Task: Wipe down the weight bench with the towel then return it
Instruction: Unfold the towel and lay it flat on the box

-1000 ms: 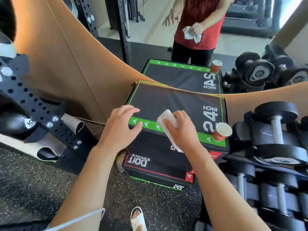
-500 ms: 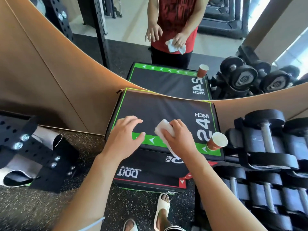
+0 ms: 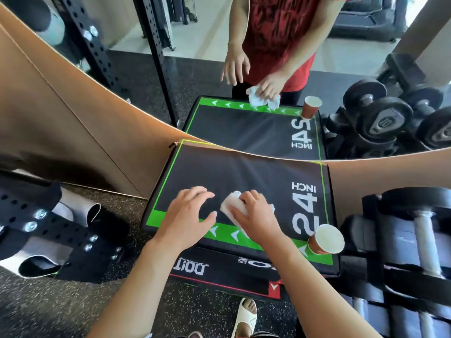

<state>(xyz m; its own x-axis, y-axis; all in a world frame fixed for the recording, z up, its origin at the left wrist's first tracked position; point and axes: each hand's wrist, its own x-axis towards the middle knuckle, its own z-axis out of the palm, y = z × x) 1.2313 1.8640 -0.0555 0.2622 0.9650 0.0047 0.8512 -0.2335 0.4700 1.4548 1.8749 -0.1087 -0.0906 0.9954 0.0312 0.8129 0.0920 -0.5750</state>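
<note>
Head view | our right hand grips the white towel, fingers curled over it, on the black padded box near its green front edge | our left hand rests spread beside it, holding nothing | paper cup at near-right corner

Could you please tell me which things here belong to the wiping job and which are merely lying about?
Job: towel in right hand; left hand; padded box top.
Lying about: paper cup; dumbbells; mirror.
</note>
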